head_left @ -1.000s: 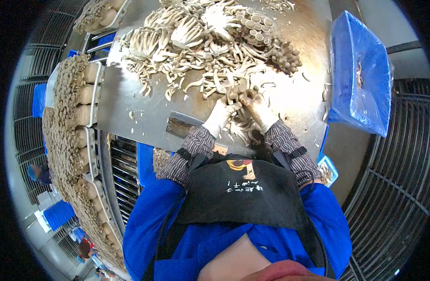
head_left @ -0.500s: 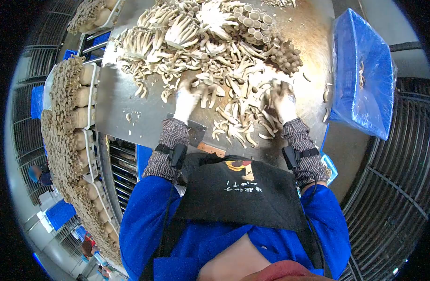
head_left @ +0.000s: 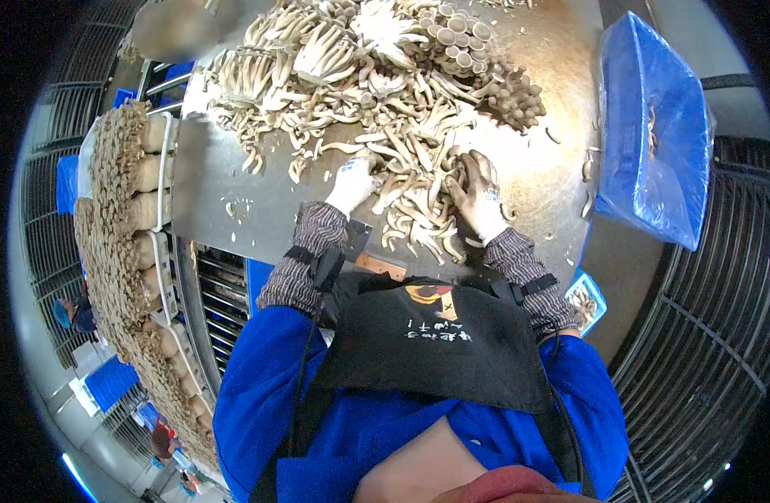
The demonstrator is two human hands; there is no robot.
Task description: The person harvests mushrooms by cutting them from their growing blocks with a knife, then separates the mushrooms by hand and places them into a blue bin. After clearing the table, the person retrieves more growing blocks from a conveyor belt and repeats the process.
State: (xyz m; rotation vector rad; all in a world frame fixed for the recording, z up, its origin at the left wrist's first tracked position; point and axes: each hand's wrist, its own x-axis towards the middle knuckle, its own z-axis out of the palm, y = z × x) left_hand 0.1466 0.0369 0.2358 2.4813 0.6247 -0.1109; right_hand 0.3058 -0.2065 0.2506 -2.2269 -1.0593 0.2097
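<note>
A heap of loose mushrooms (head_left: 414, 163) lies between my two gloved hands on the metal table (head_left: 234, 218). My left hand (head_left: 354, 182), in a white glove, rests against the heap's left edge; its fingers reach among the stems and their tips are partly hidden. On the right edge my right hand (head_left: 477, 189) lies against the mushrooms with fingers stretched out; its glove is stained dark on the fingers. Both hands look open, cupped around the heap. Farther up are bigger mushroom clusters (head_left: 326, 54) and a brown-capped cluster (head_left: 515, 96).
A blue bin lined with clear plastic (head_left: 653, 159) stands right of the table. A smaller blue basket (head_left: 586, 302) with mushroom pieces sits below it. At left, mushroom blocks in white trays (head_left: 155, 214) line a roller conveyor (head_left: 217, 293). People are in the far lower left.
My hands have come closer together, the right one moving left and slightly down, the left one moving right. Mushrooms between them are bunched tighter. A blurred pale object now shows at the upper left.
</note>
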